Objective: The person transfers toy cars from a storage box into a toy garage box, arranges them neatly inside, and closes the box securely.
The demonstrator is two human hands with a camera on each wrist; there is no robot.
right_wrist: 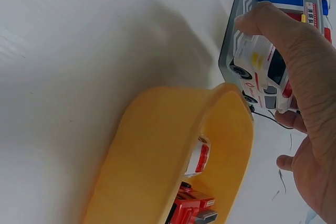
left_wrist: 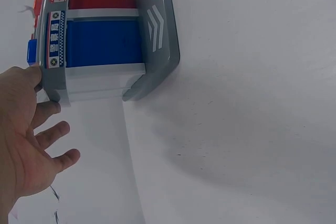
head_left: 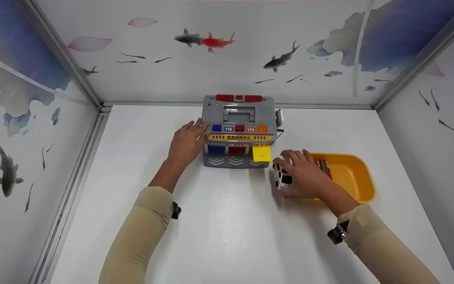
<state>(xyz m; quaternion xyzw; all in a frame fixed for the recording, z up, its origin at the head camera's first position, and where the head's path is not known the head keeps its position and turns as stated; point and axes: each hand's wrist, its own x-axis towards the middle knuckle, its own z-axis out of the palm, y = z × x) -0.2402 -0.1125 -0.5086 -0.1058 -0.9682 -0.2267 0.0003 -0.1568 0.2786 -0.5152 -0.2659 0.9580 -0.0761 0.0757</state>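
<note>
A grey toy garage [head_left: 237,114] with a carry handle, coloured buttons and blue and red doors stands near the back wall. Its yellow flap [head_left: 261,154] juts out at the right front. My left hand [head_left: 187,144] rests on the garage's left side, fingers fairly straight; the left wrist view shows fingertips [left_wrist: 51,107] at its corner. My right hand [head_left: 306,173] grips a white toy car [right_wrist: 265,72] with dark windows, thumb and fingers on either side. It holds the car just right of the garage's front, beside the yellow bin [head_left: 363,169].
Inside the bin lie a red toy truck [right_wrist: 191,205] and a white-and-red toy vehicle [right_wrist: 198,157]. A small grey-white part [head_left: 279,117] hangs on the garage's right side. Printed panels wall the white table [head_left: 219,228] at the back and sides.
</note>
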